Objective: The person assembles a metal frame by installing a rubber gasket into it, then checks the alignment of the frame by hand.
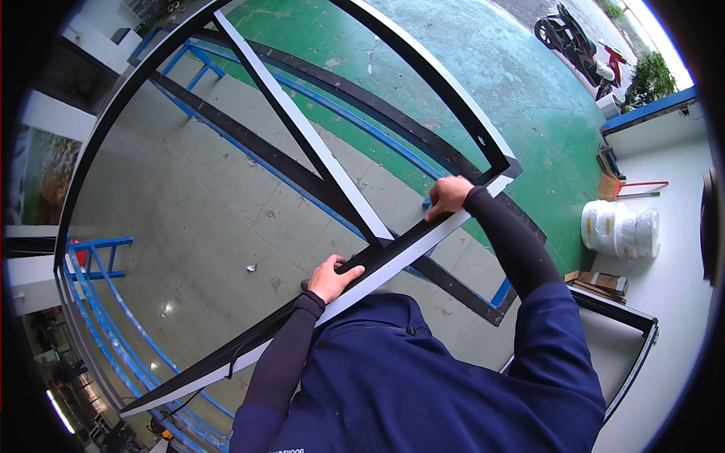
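Observation:
A large black-and-white door or window frame (408, 258) is tilted in front of my body, its near rail crossing from lower left to upper right. A crossbar (291, 113) joins that near rail to the far side. My left hand (337, 279) is closed over the rail's edge beside the crossbar joint, thumb lying on top. Nearer the right corner, my right hand (451, 198) grips the same rail with its fingers curled down; the fingertips are partly hidden. A thin black cable (233, 362) hangs over the rail's lower left part.
Long blue trestles (302, 89) with black padded tops (264, 160) stand beyond the rail. More blue stands (102, 309) are at left. White wrapped rolls (619, 229), a broom (610, 185) and another frame (642, 325) line the right wall. A motorcycle (578, 45) is outside.

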Motion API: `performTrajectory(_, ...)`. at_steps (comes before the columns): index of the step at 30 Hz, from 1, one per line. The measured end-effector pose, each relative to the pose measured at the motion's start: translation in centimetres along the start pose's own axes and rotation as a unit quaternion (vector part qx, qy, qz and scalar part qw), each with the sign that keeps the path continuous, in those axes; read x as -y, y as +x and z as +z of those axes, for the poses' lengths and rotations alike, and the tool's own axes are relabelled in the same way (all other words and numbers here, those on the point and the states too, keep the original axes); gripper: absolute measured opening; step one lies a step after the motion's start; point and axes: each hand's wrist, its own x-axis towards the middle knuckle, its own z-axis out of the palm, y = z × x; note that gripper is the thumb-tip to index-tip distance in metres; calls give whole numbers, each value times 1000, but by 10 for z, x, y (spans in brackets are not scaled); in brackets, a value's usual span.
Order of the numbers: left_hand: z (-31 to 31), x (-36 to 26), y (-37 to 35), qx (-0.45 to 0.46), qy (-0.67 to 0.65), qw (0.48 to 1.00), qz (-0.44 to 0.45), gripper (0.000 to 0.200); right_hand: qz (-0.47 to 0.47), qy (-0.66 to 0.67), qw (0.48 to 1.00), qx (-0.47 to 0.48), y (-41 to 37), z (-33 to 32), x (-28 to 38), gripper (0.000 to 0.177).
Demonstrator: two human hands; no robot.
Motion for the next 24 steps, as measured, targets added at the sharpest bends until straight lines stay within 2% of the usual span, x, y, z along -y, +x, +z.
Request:
performTrajectory(5, -3, -21, 0, 7, 27, 999, -42, 87, -23, -7, 999, 22, 3, 30, 78, 61)
performTrajectory(7, -6, -27, -3, 3, 43, 998, -52, 88, -34, -14, 999, -6, -1, 41, 105, 60)
performTrajectory(9, -8, -16, -6, 8, 11, 1000, -9, 81, -40, -55, 997, -28, -3, 48, 121, 58)
performTrajectory(11, -10, 14, -6, 27, -42, 998, 50, 77, -66, -79, 990, -100, -8, 51, 130, 51)
performTrajectory(13, -21, 40, -19, 33, -49, 997, 42, 67, -98, -68, 977, -174, -8, 64, 135, 47)
performTrajectory(15, -22, 76, -23, 36, -89, 995, 36, 60, -122, -65, 980, -144, -6, 78, 158, 44)
performTrajectory(17, -21, 78, -26, 43, -115, 992, 37, 55, -131, -41, 987, -81, -1, 88, 187, 43)
performTrajectory(21, -29, 75, -28, 67, -171, 982, 35, 52, -191, -8, 977, -95, 12, 110, 229, 40)
performTrajectory(24, -29, 84, -29, 82, -192, 976, 61, 49, -159, 2, 985, -71, 8, 106, 220, 41)
